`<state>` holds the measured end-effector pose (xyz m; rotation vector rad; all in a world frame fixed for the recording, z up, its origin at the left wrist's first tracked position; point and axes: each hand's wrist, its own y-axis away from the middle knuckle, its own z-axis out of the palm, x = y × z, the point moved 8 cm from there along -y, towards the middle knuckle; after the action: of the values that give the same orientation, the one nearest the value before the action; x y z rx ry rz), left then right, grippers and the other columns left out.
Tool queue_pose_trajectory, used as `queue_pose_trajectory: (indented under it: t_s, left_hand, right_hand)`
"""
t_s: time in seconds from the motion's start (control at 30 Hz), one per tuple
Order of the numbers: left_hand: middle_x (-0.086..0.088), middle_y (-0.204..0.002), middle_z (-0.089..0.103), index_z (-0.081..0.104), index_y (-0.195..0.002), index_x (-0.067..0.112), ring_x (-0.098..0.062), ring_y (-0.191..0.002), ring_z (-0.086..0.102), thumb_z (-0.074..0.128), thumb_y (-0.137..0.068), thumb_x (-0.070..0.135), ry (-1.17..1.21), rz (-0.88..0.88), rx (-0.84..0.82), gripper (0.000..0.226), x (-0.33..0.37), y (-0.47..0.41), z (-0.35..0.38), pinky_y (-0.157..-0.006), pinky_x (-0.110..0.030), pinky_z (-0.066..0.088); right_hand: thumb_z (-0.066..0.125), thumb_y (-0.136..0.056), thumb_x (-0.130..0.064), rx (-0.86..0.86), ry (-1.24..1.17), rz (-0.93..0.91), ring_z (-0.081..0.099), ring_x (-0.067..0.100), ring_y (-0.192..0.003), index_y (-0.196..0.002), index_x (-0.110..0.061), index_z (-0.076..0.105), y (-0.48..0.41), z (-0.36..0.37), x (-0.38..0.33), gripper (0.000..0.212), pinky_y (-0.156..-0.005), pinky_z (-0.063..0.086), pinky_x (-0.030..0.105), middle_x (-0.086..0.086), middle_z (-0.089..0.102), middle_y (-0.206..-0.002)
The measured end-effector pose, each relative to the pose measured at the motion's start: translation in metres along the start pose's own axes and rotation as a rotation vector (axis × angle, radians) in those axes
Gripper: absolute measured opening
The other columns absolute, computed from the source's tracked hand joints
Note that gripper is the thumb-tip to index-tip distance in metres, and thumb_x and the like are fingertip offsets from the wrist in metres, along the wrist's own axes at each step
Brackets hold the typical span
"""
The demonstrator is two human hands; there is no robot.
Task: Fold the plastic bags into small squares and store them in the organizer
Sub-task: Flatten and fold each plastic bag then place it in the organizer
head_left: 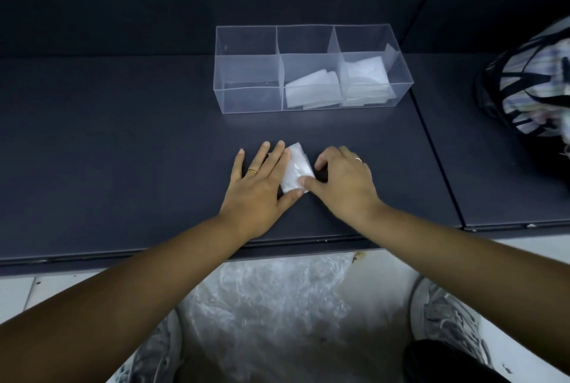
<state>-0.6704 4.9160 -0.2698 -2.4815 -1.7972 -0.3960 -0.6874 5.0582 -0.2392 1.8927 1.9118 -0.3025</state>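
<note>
A small folded white plastic bag (pixel 295 167) lies on the dark table (pixel 123 151), between my two hands. My left hand (pixel 260 180) lies flat with straight fingers, pressing the bag's left side. My right hand (pixel 342 180) has its fingers curled at the bag's right edge and its thumb on the near corner. Behind them stands a clear organizer (pixel 246 99) with three compartments. Folded bags sit in the middle compartment (pixel 311 89) and in the right one (pixel 365 80); the left one holds nothing.
A heap of loose clear plastic bags (pixel 277 305) lies below the table's front edge, between my knees. A dark strapped bag with striped cloth (pixel 530 83) sits at the right edge, on an adjoining table panel.
</note>
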Motion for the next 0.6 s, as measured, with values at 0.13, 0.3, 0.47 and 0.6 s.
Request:
queue_pose_trajectory:
  t_s: [0.13,0.3,0.47,0.6]
  left_hand:
    - [0.011,-0.160,-0.011,-0.006,-0.152,0.023,-0.008,-0.144,-0.018,0.006,-0.085,0.070,-0.002,-0.036,-0.025,0.083,-0.001,0.002,-0.001,-0.114,-0.042,-0.020]
    - [0.006,-0.161,-0.009,-0.005,-0.152,0.017,-0.009,-0.145,-0.017,0.026,-0.091,0.064,0.134,-0.162,0.011,0.083,0.008,0.011,-0.005,-0.116,-0.038,-0.016]
    - [0.004,-0.158,0.017,0.018,-0.151,0.021,-0.013,-0.144,0.009,0.035,-0.086,0.067,0.484,-0.240,-0.015,0.082,0.015,0.021,-0.018,-0.114,-0.028,0.006]
    - [0.009,-0.151,0.027,0.011,-0.152,0.026,-0.009,-0.139,0.026,0.067,-0.063,0.067,0.977,-0.375,-0.058,0.113,-0.006,0.011,-0.044,-0.111,-0.030,0.027]
  right_hand:
    - [0.063,-0.088,-0.038,0.076,0.084,-0.053,0.049,0.018,-0.101,-0.091,-0.020,0.060,0.012,0.003,-0.003,0.019,-0.087,0.032,0.032,-0.002,0.051,-0.102]
    - [0.063,-0.086,-0.022,0.045,-0.262,0.016,0.053,0.007,-0.072,-0.077,-0.018,0.058,0.003,-0.002,-0.010,0.011,-0.064,0.040,0.016,-0.006,0.057,-0.084]
    - [0.064,-0.079,0.000,-0.114,-0.685,0.169,0.051,0.011,-0.062,-0.081,-0.017,0.052,-0.007,-0.004,-0.011,0.021,-0.059,0.043,0.023,-0.001,0.056,-0.070]
    - [0.067,-0.081,0.001,-0.322,-0.659,-0.104,0.060,0.011,-0.068,-0.105,-0.018,0.053,-0.005,-0.025,-0.034,0.034,-0.068,0.048,0.024,0.006,0.070,-0.080]
